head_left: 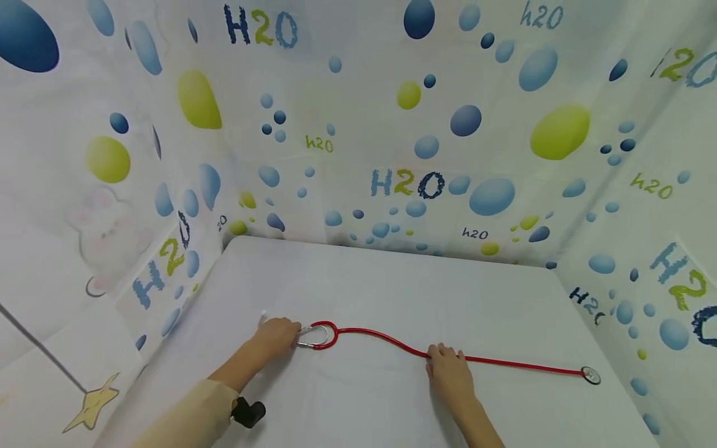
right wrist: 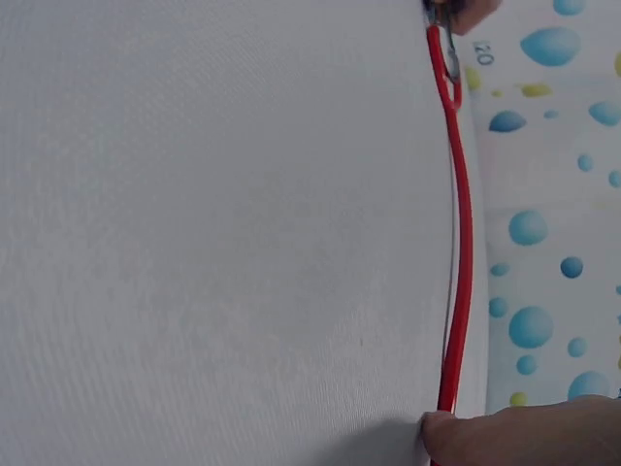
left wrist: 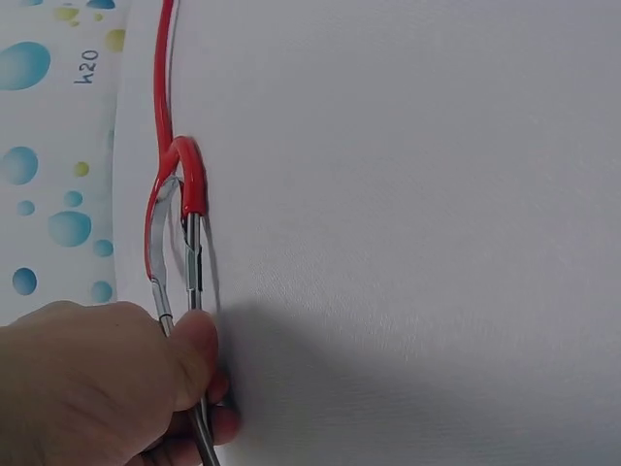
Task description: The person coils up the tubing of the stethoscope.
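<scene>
A stethoscope with red tubing lies stretched from left to right across the white table. My left hand grips its metal ear tubes, thumb along one side, and hides most of the earpiece ends. Just beyond those fingers the red fork joins the single tube. My right hand holds the tubing about midway, with the thumb against it in the right wrist view. To the right of that hand the tube runs straight to the round chest piece, which rests near the table's right side.
White curtains printed with blue and green drops and "H2O" surround the white table at the back and sides. A yellow star decoration on a grey line is at lower left. A black device sits on my left wrist.
</scene>
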Action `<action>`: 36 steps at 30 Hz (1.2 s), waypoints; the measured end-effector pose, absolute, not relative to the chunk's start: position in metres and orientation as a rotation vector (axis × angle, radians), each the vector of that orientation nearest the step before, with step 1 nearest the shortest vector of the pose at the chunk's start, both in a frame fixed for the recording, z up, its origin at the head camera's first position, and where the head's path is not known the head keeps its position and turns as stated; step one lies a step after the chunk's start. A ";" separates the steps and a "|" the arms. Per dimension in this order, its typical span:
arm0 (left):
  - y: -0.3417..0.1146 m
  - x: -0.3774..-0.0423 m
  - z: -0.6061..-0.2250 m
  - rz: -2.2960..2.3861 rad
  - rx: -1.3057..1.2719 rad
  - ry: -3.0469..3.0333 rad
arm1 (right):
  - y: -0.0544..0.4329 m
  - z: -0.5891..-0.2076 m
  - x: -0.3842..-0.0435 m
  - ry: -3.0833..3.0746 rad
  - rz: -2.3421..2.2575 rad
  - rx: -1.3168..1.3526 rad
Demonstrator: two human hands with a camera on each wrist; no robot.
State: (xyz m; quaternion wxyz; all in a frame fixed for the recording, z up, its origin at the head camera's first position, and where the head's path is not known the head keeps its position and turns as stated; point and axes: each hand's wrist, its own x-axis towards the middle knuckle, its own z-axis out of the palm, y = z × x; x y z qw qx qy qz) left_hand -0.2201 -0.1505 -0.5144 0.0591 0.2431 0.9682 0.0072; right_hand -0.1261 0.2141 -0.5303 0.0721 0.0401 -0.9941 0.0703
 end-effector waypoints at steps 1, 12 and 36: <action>-0.152 -0.219 -0.514 0.063 0.741 2.934 | 0.210 -0.532 -0.126 -2.981 0.183 0.110; -0.150 -0.213 -0.511 0.152 0.680 2.962 | 0.196 -0.539 -0.128 -2.905 -0.072 0.022; -0.165 -0.188 -0.492 0.226 0.852 3.005 | 0.214 -0.541 -0.107 -2.966 0.322 -0.082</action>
